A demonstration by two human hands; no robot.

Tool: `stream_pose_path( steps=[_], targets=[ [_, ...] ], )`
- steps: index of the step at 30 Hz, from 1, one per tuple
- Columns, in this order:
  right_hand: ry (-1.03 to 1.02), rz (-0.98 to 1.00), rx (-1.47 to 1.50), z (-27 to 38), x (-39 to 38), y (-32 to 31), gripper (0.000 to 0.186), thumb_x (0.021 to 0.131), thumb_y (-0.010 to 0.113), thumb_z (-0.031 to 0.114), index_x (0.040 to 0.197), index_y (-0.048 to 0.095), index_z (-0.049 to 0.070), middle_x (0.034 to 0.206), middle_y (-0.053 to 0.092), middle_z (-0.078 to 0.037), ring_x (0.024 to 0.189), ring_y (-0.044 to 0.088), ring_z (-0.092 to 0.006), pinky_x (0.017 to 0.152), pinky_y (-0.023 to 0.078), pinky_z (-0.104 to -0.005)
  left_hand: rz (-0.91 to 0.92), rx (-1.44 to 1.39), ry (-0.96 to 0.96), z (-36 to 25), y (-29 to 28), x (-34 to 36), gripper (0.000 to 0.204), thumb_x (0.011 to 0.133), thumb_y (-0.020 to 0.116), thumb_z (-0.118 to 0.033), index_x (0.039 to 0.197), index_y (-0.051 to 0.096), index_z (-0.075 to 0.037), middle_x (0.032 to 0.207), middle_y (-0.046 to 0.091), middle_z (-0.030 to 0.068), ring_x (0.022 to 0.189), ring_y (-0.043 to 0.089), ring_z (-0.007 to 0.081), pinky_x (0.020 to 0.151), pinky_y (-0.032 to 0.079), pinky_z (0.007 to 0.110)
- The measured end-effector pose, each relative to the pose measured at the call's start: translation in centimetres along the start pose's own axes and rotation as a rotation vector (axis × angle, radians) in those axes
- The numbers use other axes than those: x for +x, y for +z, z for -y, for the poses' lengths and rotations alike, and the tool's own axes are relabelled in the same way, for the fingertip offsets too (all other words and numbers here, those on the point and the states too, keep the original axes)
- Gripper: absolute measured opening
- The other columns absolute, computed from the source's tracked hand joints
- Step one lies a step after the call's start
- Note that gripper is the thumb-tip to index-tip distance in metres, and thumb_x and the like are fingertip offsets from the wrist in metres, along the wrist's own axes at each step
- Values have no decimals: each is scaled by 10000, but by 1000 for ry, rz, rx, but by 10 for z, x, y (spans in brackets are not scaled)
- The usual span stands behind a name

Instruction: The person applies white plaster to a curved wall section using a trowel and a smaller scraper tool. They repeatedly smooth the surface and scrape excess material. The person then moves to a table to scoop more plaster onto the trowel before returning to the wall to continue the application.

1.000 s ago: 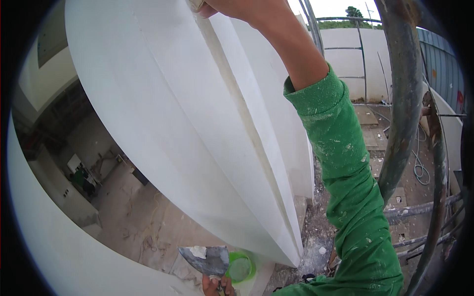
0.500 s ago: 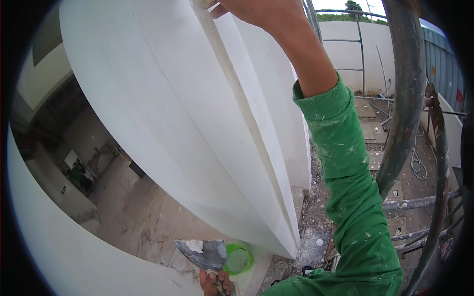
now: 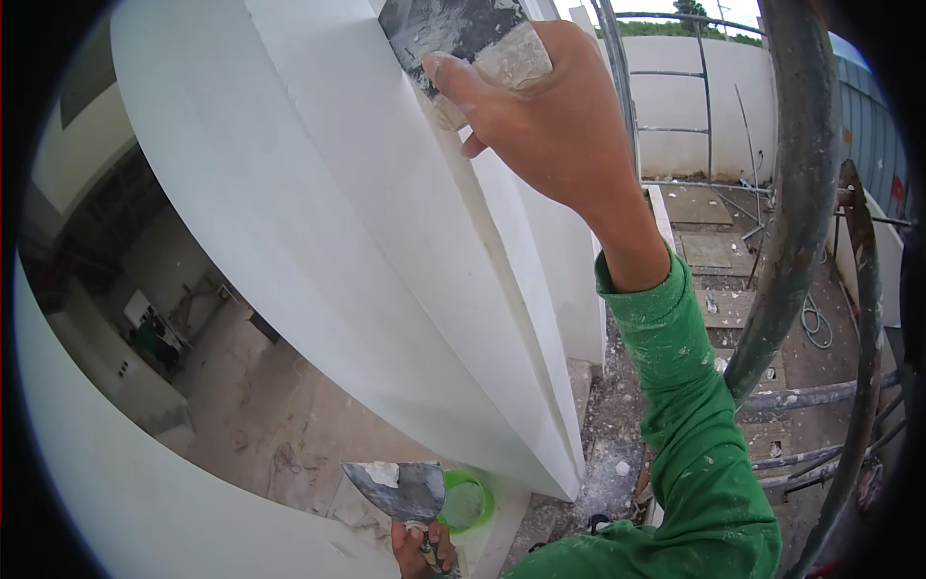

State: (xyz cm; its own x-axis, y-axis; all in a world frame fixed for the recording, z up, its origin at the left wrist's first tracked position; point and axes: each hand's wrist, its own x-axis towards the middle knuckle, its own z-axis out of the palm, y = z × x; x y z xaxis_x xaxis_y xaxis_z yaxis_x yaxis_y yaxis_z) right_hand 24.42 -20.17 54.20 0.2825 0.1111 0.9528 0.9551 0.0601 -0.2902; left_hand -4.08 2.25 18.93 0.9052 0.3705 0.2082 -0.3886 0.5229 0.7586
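My right hand, in a plaster-spotted green sleeve, grips a dark, plaster-smeared scraper against the upper part of a white moulded wall, beside a pale groove running down it. Low in the view, my left hand holds a putty knife upright, a lump of white paste on its blade. Just behind that knife, a green bucket of pale material sits by the foot of the moulding.
Steel scaffold tubes stand close on my right, over a walkway of boards with rubble and a coiled hose. A white curved ledge borders the lower left. Below lies a room with a green-clad figure, too small to make out clearly.
My right hand has come down from the top edge along the moulding, bringing the scraper blade into view. My left hand has barely moved.
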Motion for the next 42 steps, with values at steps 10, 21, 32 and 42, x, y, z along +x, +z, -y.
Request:
stream_pose_path(
  steps=[10,21,32,42],
  targets=[
    [87,-181,111,-9,-66,24,169,815,646,90,700,614,-30,479,516,-126,388,480,-250,421,376,-343,-51,42,-20,-7,10,-4,464,948,508,-228,1313,277,-59,771,429,106,455,450,178,260,409,296],
    [200,-94,46,-12,-141,18,70,796,677,6,805,629,-45,590,584,-134,454,545,-236,454,399,-318,-65,65,-68,-11,14,-1,494,953,483,-234,1357,246,-77,754,411,100,443,439,167,253,403,284],
    [199,88,-34,-23,-220,11,105,794,666,-12,894,643,-34,673,609,-118,517,581,-234,475,427,-317,-59,156,-57,-9,-7,-5,543,971,460,-285,1408,202,-92,742,412,81,403,407,151,227,373,273],
    [219,103,-60,-32,-262,11,131,786,670,-24,914,644,-39,700,606,-123,541,591,-247,487,447,-321,-18,142,-44,-10,-8,-4,536,979,429,-286,1429,191,-118,765,399,81,393,377,144,223,356,253]
  ],
)
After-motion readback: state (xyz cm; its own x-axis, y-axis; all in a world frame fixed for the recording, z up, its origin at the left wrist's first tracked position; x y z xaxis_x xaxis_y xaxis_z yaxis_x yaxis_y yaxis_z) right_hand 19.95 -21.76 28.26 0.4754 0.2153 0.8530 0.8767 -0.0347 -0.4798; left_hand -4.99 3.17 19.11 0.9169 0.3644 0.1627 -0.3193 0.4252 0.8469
